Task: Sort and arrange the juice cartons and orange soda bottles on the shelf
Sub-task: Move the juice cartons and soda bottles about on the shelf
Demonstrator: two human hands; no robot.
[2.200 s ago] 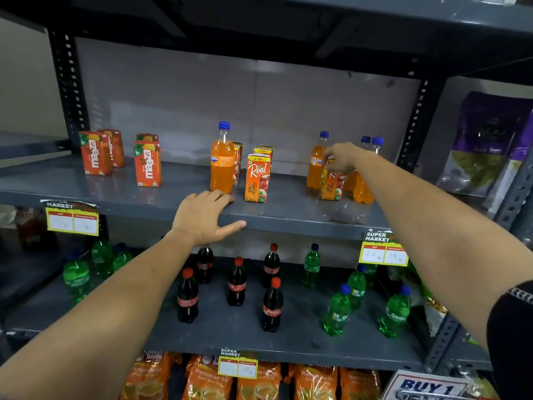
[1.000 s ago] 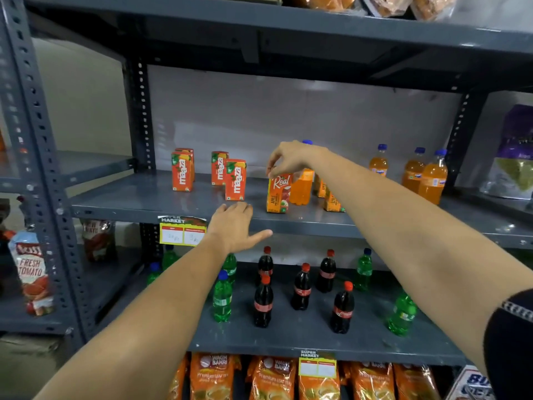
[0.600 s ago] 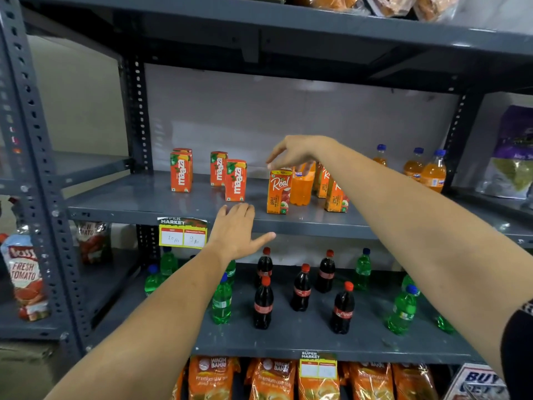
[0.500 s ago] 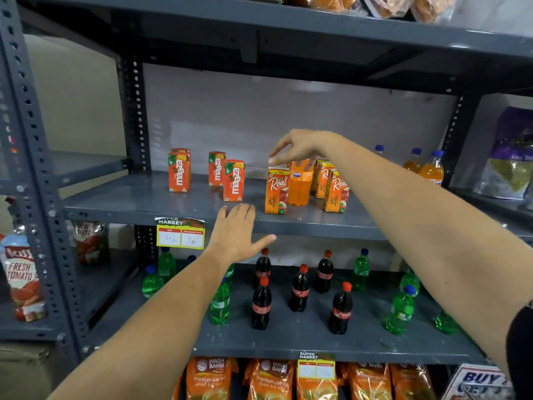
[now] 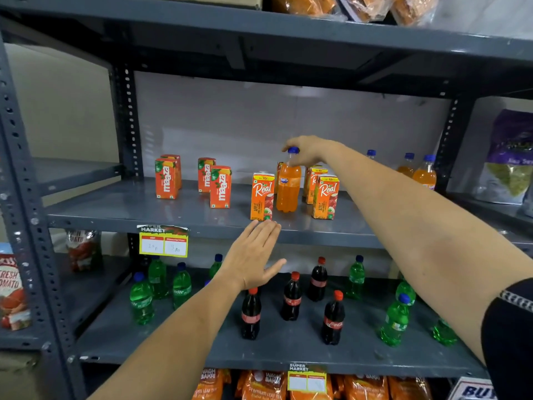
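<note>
The right hand (image 5: pixel 310 148) pinches the neck of the stray orange soda bottle (image 5: pixel 287 186) among the Real cartons (image 5: pixel 262 197); next, probably lifting it toward the shelf's right end, while the left hand (image 5: pixel 253 255) hovers open, empty.

Middle shelf (image 5: pixel 121 209): Maaza cartons (image 5: pixel 220 187) left; Fanta bottle (image 5: pixel 287 186) between Real cartons (image 5: pixel 262 197) centre; more soda bottles (image 5: pixel 424 172) far right. Shelf below: cola bottles (image 5: pixel 291 297), Sprite bottles (image 5: pixel 181 285).

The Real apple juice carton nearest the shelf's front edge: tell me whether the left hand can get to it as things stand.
Probably yes. The left hand is open at the grey metal shelf's front edge, just below the orange Real apple juice carton, with nothing between them.
</note>
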